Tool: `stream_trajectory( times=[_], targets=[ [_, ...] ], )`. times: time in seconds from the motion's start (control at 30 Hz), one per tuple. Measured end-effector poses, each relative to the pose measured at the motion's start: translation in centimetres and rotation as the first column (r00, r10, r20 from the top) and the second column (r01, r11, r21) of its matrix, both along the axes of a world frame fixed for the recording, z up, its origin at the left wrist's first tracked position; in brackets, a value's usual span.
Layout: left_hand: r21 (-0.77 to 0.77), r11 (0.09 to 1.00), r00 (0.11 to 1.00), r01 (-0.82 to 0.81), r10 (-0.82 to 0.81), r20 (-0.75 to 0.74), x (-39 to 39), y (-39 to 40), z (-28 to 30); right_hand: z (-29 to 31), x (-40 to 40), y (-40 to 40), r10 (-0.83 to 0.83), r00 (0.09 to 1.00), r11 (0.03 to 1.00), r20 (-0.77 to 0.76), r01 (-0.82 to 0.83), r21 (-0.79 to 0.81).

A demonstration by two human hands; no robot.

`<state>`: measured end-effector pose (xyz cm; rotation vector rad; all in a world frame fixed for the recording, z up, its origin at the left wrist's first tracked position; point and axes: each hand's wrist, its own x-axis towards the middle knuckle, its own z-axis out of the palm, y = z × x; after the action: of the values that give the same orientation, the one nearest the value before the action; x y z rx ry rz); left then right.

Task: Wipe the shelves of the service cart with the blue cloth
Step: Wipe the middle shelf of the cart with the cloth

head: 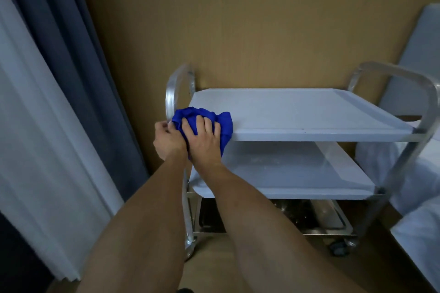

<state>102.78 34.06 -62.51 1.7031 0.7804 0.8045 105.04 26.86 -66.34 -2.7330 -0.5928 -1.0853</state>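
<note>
Blue cloth (202,123) bunched at near-left corner of service cart (297,112) top shelf, part hanging over the front edge. Right hand (204,135) presses it down, fingers spread. Left hand (167,139) pinches the cloth's left edge beside the cart's handle (177,90).

Soft blue cloth (223,123) is bunching in matt folds; cart frame (172,93) is gleaming as polished metal, shelves (297,112) looking smooth, pale, faintly glossy
</note>
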Motion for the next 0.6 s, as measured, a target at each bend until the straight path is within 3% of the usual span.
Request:
stream_trajectory(
  times=[0.27,0.43,0.53,0.6],
  targets=[
    [-0.158,0.971,0.984,-0.177,0.172,-0.048,0.8,-2.8,0.6,0.3,0.9,-3.5,0.133,0.991,0.988,0.013,-0.134,0.071],
    [-0.201,0.959,0.977,-0.198,0.178,-0.116,0.8,-3.4,1.6,-0.4,1.6,-11.5,0.032,0.997,0.993,0.071,-0.039,0.109],
    [0.074,0.934,0.909,-0.349,0.357,-0.217,0.6,-5.3,1.6,-0.6,2.2,-18.3,-0.061,0.993,0.989,0.096,0.047,0.14],
    [0.299,0.918,0.941,-0.261,0.311,-0.133,0.9,-7.9,0.5,0.0,2.4,-22.1,-0.109,0.991,0.979,0.078,0.094,0.179]
  ],
)
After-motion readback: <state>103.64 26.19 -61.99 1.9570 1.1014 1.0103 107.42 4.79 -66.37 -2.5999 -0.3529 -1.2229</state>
